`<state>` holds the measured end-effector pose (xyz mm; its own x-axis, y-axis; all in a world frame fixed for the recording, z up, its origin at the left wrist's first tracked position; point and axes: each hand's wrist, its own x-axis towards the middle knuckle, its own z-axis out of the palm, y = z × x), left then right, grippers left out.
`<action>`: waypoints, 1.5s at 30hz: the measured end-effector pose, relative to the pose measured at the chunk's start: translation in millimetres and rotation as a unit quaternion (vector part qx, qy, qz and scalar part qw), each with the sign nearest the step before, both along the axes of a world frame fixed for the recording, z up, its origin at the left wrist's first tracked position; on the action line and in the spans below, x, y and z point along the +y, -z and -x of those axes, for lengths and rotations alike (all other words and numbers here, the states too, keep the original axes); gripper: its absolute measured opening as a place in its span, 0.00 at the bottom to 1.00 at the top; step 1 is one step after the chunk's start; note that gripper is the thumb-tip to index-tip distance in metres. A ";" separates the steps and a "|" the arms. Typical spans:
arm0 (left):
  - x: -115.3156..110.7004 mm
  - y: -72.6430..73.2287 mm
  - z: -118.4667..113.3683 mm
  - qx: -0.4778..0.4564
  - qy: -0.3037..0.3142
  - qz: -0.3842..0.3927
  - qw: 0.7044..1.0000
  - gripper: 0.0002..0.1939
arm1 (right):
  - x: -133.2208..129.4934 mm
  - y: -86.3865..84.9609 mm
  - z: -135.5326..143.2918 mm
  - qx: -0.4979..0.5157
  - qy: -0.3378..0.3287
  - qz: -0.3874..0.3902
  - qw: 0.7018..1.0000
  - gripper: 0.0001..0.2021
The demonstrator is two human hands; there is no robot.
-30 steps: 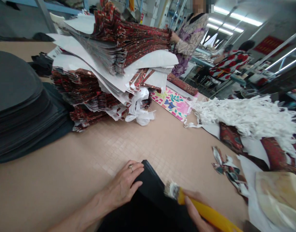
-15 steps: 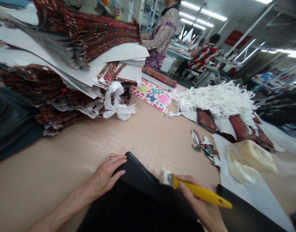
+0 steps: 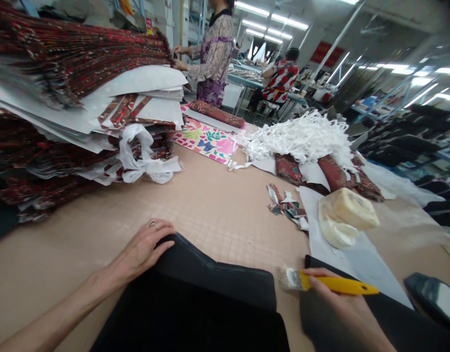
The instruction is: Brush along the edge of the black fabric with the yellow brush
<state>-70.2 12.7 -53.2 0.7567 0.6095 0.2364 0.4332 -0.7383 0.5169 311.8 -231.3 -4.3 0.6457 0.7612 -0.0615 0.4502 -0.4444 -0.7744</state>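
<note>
Brush (image 3: 326,282) in right hand (image 3: 342,305) swung off black piece (image 3: 210,293), rightward.

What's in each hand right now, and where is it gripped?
The right hand holds a yellow-handled brush with pale bristles by its handle, just behind the bristles. The left hand grips nothing; it presses flat on the black sheet's corner.

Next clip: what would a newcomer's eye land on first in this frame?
Probably the tall stack of red patterned sheets interleaved with white paper at upper left, and the heap of white strips across the table. Nearer the camera, the right hand holds a yellow-handled brush while the left hand rests on a black piece.
</note>
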 end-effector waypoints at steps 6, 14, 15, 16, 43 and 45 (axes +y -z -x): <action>23.6 -11.2 -23.6 0.096 0.053 0.059 0.992 0.05 | -6.9 -27.5 6.7 -0.042 0.057 -0.044 0.997 0.17; 14.7 -20.2 -18.2 0.088 0.090 0.013 0.992 0.06 | 36.3 -12.4 56.6 0.063 -0.132 -0.110 0.983 0.18; 12.5 -20.4 -16.8 0.086 0.104 -0.012 0.991 0.06 | 42.2 -8.1 62.1 0.055 -0.171 -0.105 0.978 0.15; 10.5 -21.1 -15.5 0.083 0.116 -0.036 0.989 0.05 | 48.0 -4.1 67.8 0.039 -0.209 -0.096 0.972 0.13; -3.2 -57.1 3.8 0.007 0.132 -0.020 0.991 0.06 | 38.6 48.9 68.2 -0.200 -0.290 -0.085 0.932 0.19; -6.8 -56.2 1.9 0.004 0.114 -0.034 0.993 0.07 | 32.2 52.7 61.3 -0.215 -0.271 -0.091 0.934 0.17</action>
<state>-72.0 6.0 3.1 0.8756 0.4046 0.2637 0.2548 -0.8509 0.4594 250.5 -199.1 -57.0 0.0971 0.9559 0.2772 0.8574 0.0611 -0.5109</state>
